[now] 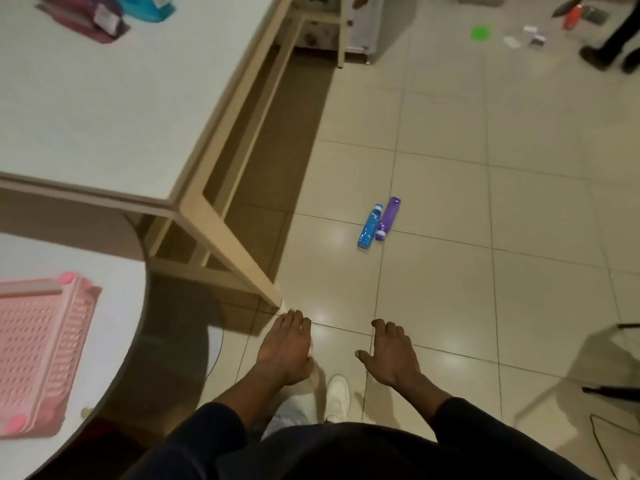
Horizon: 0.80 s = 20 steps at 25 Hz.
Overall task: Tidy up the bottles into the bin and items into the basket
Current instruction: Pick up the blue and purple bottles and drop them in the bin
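While both hands, left hand (284, 348) and right hand (391, 355), hang loosely spread and empty, step far-right, crouch, take blue bottle (369, 226) and touching purple bottle (388, 218) by mid-body.

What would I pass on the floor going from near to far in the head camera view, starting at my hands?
Left hand and right hand → blue bottle and purple bottle lying side by side → green item → red bottle at the far end.
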Each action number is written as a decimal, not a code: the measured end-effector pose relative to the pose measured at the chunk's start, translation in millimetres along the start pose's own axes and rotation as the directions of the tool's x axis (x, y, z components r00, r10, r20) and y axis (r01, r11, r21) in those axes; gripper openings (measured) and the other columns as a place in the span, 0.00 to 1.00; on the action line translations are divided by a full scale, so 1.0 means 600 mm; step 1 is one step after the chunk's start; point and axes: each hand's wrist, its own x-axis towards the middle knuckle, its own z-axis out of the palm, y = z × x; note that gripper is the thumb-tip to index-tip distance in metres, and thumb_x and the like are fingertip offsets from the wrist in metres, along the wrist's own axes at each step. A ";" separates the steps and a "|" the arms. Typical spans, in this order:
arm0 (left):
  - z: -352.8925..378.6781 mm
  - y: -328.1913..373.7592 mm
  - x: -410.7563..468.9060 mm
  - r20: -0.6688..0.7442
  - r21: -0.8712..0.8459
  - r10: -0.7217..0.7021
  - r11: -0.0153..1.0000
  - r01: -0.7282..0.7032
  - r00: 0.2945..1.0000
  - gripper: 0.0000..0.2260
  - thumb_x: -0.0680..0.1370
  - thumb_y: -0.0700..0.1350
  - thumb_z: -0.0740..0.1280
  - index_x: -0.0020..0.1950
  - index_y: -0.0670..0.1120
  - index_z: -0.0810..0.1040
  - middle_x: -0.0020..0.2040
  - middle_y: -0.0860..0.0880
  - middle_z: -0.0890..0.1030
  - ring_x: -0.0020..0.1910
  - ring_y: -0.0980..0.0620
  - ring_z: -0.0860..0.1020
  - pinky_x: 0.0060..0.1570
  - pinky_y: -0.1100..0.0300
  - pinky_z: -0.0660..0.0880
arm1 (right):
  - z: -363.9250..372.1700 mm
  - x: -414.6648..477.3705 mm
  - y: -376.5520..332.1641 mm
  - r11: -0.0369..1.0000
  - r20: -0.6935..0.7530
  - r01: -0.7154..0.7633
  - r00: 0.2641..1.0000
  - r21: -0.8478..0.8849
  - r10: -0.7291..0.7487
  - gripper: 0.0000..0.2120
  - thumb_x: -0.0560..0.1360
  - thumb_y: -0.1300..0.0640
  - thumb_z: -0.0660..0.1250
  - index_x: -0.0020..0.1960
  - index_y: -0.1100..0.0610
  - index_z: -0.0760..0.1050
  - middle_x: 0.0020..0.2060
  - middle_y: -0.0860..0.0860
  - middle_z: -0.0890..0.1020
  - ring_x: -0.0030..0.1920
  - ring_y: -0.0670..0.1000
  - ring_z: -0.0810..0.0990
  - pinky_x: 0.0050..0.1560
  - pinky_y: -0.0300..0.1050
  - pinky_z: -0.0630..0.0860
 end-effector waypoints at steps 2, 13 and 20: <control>-0.022 0.010 0.046 0.009 0.036 0.063 0.997 -0.063 0.998 0.36 0.77 0.58 0.67 0.78 0.40 0.63 0.78 0.38 0.66 0.79 0.39 0.63 0.81 0.46 0.57 | -0.004 0.010 0.014 0.999 -0.006 -0.043 0.999 0.016 0.043 0.36 0.76 0.35 0.65 0.75 0.56 0.63 0.64 0.55 0.75 0.63 0.57 0.74 0.64 0.52 0.73; -0.170 -0.027 0.377 0.032 0.002 0.174 0.985 -0.174 0.984 0.29 0.78 0.57 0.67 0.73 0.42 0.69 0.71 0.42 0.73 0.71 0.43 0.71 0.74 0.49 0.66 | -0.197 0.266 0.074 0.996 -0.100 -0.069 0.993 -0.053 0.064 0.39 0.76 0.32 0.62 0.76 0.59 0.64 0.63 0.57 0.76 0.60 0.57 0.75 0.60 0.50 0.75; -0.267 -0.067 0.536 0.020 0.011 0.157 0.988 -0.157 0.987 0.26 0.77 0.56 0.69 0.70 0.42 0.70 0.66 0.43 0.74 0.66 0.43 0.72 0.70 0.50 0.68 | -0.339 0.457 0.088 0.982 -0.167 -0.162 0.970 0.093 0.176 0.37 0.73 0.37 0.74 0.73 0.58 0.68 0.60 0.56 0.79 0.59 0.57 0.77 0.58 0.49 0.76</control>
